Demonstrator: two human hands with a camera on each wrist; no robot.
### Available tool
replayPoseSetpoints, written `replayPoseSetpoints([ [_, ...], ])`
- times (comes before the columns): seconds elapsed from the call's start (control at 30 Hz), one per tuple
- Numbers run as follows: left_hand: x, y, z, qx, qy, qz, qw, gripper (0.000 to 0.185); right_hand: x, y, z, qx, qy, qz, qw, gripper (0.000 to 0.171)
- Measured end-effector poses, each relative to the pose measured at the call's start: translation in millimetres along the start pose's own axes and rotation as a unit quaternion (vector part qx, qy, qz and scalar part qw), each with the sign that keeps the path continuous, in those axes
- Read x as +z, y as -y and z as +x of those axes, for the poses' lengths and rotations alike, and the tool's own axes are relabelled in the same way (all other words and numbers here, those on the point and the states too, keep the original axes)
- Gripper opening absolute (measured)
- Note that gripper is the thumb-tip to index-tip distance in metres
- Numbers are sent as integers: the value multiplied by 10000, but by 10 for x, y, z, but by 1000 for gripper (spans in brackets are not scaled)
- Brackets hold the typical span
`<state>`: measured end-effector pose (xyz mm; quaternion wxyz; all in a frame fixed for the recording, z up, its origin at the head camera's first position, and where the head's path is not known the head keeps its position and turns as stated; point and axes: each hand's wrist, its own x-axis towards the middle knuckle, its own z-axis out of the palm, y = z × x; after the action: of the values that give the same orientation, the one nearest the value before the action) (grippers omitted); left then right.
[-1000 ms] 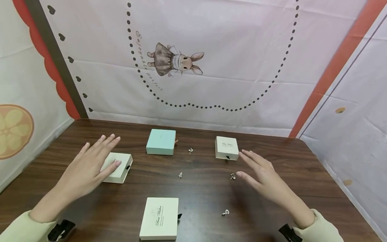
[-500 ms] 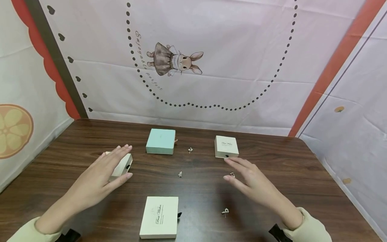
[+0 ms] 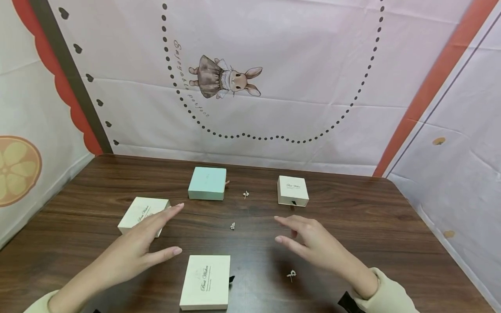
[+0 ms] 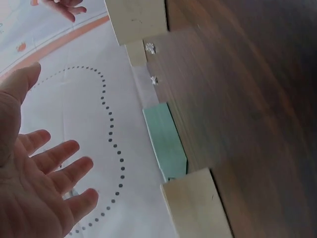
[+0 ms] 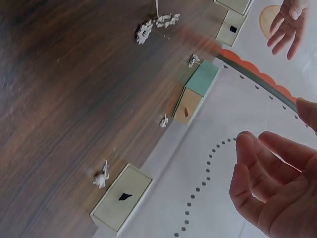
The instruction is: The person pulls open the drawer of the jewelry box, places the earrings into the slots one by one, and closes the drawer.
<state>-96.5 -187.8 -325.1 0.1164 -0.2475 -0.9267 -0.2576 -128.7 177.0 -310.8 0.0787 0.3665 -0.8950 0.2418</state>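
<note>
My left hand [image 3: 135, 248] hovers over the table, fingers extended and thumb spread, holding nothing. It overlaps the near corner of a cream gift box [image 3: 137, 209] in the head view. On the other side, my right hand [image 3: 317, 243] is raised with loosely bent fingers and an empty palm, as the right wrist view shows. Small silvery earrings lie about the table: one earring [image 3: 291, 274] below the right hand, a second earring [image 3: 232, 226] mid-table, a third earring [image 3: 245, 194] farther back. Another earring [image 5: 101, 177], near the right box, is hidden behind the right hand in the head view.
A mint-green box [image 3: 207, 183] and a small cream box [image 3: 292, 190] stand toward the back of the brown table [image 3: 391, 234]. Nearer the front lies a larger cream box [image 3: 205, 282] with a black pull tab. A printed cloth [image 3: 313, 65] hangs behind.
Both hands have moved inward, the left one rightward and nearer, the right one leftward. More of the left cream box shows; the right hand now covers one earring. Boxes and earrings stay put.
</note>
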Motion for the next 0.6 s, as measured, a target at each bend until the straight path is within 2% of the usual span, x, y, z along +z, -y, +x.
replayPoseSetpoints([
  [0.17, 23, -43, -17, -27, 249, -465, 9986, 79, 31, 31, 21, -176, 145, 279, 9994, 38],
  [0.33, 64, -59, -31, 363, 267, -683, 9966, 78, 69, 54, 50, -390, 300, 638, 9968, 32],
  [0.43, 89, -65, -49, 485, 318, -784, 9952, 78, 94, 68, 64, -400, 427, 801, 9951, 31],
  [0.6, 110, -84, -69, 504, 426, -830, 9944, 80, 130, 106, 86, -241, 707, 997, 9922, 30],
])
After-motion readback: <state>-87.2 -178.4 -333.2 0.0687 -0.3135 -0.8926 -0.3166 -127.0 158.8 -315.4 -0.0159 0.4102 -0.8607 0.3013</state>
